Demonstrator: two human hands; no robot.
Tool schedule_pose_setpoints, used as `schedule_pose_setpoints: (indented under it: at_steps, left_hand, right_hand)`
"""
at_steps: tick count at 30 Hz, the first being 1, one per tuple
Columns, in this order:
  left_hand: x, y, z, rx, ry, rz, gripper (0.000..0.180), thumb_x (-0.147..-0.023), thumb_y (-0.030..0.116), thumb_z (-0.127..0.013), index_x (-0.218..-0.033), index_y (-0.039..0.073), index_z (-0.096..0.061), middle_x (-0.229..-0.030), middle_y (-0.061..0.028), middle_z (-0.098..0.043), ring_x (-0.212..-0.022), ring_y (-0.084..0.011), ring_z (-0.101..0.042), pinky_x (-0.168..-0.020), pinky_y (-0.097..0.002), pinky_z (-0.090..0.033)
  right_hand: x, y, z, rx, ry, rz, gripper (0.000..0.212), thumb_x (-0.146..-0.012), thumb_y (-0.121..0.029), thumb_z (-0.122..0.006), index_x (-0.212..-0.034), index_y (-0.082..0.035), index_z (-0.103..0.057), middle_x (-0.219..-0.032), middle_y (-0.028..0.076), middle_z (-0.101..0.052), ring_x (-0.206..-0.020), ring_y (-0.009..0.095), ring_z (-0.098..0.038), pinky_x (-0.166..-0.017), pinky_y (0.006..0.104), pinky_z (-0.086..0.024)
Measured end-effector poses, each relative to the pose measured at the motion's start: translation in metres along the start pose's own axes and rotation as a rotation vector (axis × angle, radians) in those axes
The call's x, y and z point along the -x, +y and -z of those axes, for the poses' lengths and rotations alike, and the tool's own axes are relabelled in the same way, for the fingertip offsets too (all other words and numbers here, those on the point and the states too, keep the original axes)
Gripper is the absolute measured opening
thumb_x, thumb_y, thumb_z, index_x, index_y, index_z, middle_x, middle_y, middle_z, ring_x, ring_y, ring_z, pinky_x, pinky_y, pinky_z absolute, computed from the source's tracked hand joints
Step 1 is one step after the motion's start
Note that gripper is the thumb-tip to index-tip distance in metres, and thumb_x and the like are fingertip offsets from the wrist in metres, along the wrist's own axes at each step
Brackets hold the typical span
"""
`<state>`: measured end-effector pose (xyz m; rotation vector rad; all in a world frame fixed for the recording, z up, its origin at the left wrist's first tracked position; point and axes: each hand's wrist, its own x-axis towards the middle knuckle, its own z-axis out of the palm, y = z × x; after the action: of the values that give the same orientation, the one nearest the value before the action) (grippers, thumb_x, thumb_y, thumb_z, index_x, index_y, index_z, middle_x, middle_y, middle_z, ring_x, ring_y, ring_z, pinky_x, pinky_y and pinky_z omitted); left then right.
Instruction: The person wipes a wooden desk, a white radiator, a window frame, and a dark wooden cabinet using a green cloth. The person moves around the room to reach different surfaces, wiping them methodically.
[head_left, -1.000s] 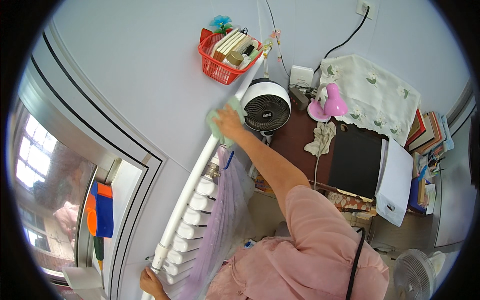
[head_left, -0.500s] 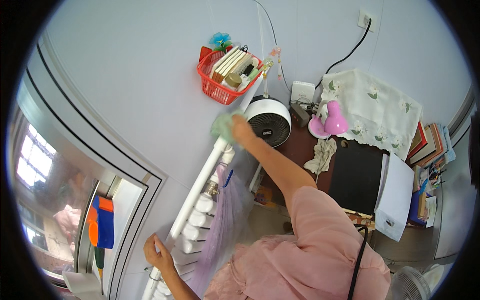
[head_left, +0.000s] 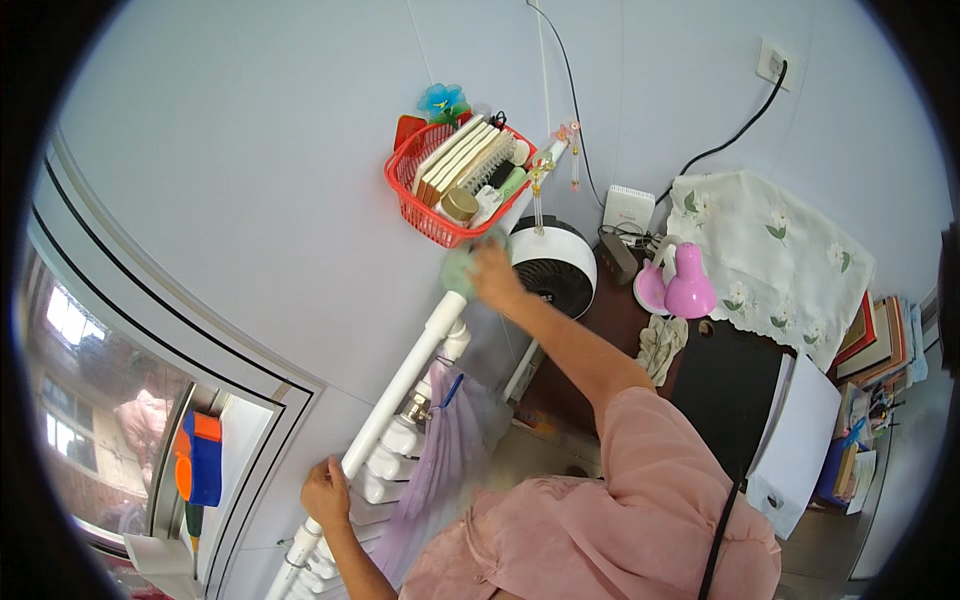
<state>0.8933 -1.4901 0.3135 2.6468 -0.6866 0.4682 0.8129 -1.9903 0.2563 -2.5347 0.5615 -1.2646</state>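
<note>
You are wearing a pink top (head_left: 620,520). Your cloth (head_left: 458,272) is looking pale green, and the pipe (head_left: 398,385) is looking white. You are seeing a red basket (head_left: 422,220), a pink lamp (head_left: 688,285) and a white cover (head_left: 735,210) with green leaves (head_left: 776,232).

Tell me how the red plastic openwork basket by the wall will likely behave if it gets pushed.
The red plastic openwork basket is probably heavy for its size, being packed with pale book-like items and a round gold-lidded jar. Its slotted walls look thin, so they would likely flex a little. The jar, tilted near the rim, might shift or roll.
</note>
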Motion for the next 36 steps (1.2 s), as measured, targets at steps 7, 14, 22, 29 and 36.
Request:
schedule_pose_setpoints:
  at_steps: [7, 14, 22, 29, 36]
  left_hand:
    - [0.002, 0.001, 0.0, -0.025, -0.012, 0.042, 0.038, -0.091, 0.039, -0.057, -0.082, 0.005, -0.072, -0.071, -0.0136, -0.067, -0.068, -0.0337, -0.065, -0.064, -0.0437, -0.05]
    - [0.0, 0.006, 0.001, -0.032, -0.05, 0.052, 0.038, -0.091, 0.037, -0.057, -0.083, 0.004, -0.072, -0.072, -0.0145, -0.067, -0.069, -0.0349, -0.065, -0.065, -0.0441, -0.05]
    - [-0.002, 0.007, 0.001, -0.04, -0.08, 0.106, 0.042, -0.091, 0.04, -0.054, -0.083, 0.004, -0.073, -0.075, -0.0149, -0.068, -0.071, -0.0354, -0.065, -0.067, -0.0445, -0.05]
    - [-0.001, 0.002, -0.002, -0.046, -0.025, 0.036, 0.043, -0.091, 0.04, -0.054, -0.08, 0.002, -0.069, -0.07, -0.0202, -0.063, -0.069, -0.0395, -0.062, -0.065, -0.0453, -0.047]
    - [-0.003, 0.01, 0.0, -0.015, -0.042, 0.098, 0.041, -0.091, 0.039, -0.056, -0.081, 0.002, -0.071, -0.072, -0.0185, -0.066, -0.069, -0.0371, -0.064, -0.065, -0.0446, -0.049]
  right_hand:
    - [-0.012, 0.015, 0.008, 0.084, -0.237, 0.08, 0.026, -0.078, -0.007, -0.055, -0.103, -0.001, -0.061, -0.102, 0.018, -0.064, -0.1, 0.035, -0.059, -0.09, 0.0448, -0.047]
    - [-0.032, 0.053, 0.099, 0.084, 0.36, -0.153, 0.021, -0.078, -0.011, -0.067, -0.094, -0.001, -0.057, -0.089, 0.018, -0.057, -0.088, 0.04, -0.054, -0.076, 0.0496, -0.042]
    - [0.027, 0.108, 0.084, 0.287, 0.265, -0.042, 0.038, -0.075, -0.016, -0.071, -0.106, 0.002, -0.057, -0.11, 0.02, -0.057, -0.104, 0.04, -0.053, -0.09, 0.0475, -0.043]
    - [0.022, 0.097, 0.093, 0.176, 0.237, -0.191, 0.031, -0.08, -0.017, -0.067, -0.096, 0.007, -0.057, -0.098, 0.024, -0.059, -0.092, 0.042, -0.056, -0.082, 0.0498, -0.045]
    - [0.056, 0.141, 0.104, -0.002, 0.221, -0.659, 0.045, -0.092, -0.033, -0.059, -0.104, 0.01, -0.056, -0.106, 0.03, -0.056, -0.1, 0.045, -0.053, -0.087, 0.052, -0.043]
